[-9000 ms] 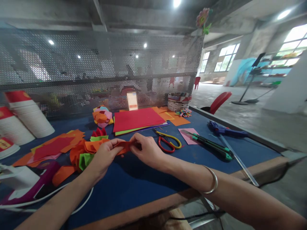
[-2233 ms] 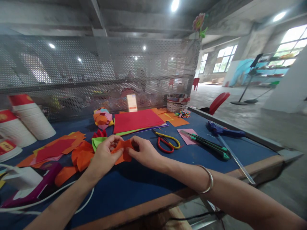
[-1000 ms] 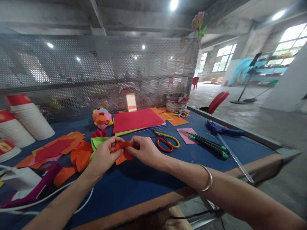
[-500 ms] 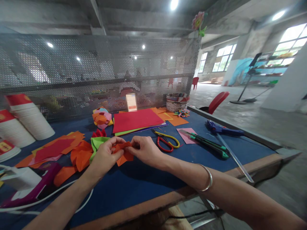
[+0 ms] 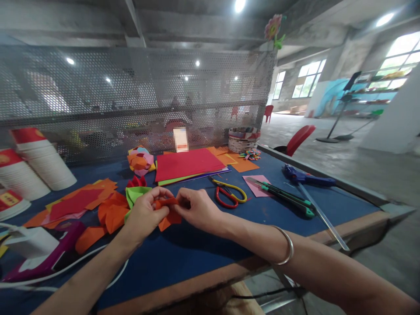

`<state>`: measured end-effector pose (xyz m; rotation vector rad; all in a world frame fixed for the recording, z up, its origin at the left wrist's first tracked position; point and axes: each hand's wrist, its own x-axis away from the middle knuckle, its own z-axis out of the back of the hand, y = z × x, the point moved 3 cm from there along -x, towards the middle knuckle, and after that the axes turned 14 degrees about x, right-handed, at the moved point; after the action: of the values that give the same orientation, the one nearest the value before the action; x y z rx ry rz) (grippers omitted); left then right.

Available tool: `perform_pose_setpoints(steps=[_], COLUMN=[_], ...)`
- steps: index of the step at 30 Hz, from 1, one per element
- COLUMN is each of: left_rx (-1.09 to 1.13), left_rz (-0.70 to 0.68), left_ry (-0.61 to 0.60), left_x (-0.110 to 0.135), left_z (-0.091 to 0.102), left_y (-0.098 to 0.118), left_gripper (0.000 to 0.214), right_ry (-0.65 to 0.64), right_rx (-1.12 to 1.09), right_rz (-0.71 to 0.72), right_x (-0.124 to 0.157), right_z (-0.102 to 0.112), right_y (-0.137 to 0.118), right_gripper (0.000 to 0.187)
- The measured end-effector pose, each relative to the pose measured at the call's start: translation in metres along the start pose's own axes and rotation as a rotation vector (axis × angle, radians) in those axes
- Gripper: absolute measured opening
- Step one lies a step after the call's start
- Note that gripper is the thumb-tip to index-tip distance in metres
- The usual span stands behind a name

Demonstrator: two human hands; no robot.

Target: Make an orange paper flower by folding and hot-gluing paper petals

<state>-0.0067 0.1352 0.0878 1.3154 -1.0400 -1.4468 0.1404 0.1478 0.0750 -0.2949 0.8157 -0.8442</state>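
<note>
Fingers first: left hand [image 5: 147,213] has thumb and curled fingers pinched on the orange folded paper [image 5: 171,218], right hand [image 5: 199,210] has thumb and forefinger closed on its right end. Piece sits between the two sets of fingertips, one flap hanging below them, above the blue tabletop [image 5: 200,256]; gap under it hard to read. Handling, my read: next to no weight, thin, a bit springy at the folds, dry so not slippery, easy to crease or tear. Best hold is a light pinch on the doubled layers along the fold; squeezing the loose flap would likely leave stray creases. Left fingertips partly hidden, can't tell how many bear on the paper. Pose: forearms come in from the near left and near right and converge, right hand back-up with fingers bent in toward the left thumb. Silver bangle [image 5: 291,249] on the right forearm, well back from the fingers. Further out: green folded paper [image 5: 135,195] just beyond the left knuckles, loose orange piece [image 5: 113,212] left of the left hand, scissors [image 5: 229,185] right of the right knuckles, utility knife [image 5: 290,199] further right, red sheet [image 5: 190,164] past the fingertips
</note>
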Motion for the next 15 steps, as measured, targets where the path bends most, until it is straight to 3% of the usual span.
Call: perform_pose_setpoints(steps=[6, 15], left_rx=[0.003, -0.02], left_rz=[0.0, 0.093], left_ry=[0.029, 0.008], left_x=[0.002, 0.003], left_z=[0.001, 0.0], left_y=[0.004, 0.002], left_gripper=[0.026, 0.033], right_ry=[-0.007, -0.081], right_rx=[-0.07, -0.198], right_rz=[-0.009, -0.155], right_x=[0.001, -0.005], right_z=[0.001, 0.0], right_y=[-0.003, 0.009], right_gripper=[0.007, 0.007])
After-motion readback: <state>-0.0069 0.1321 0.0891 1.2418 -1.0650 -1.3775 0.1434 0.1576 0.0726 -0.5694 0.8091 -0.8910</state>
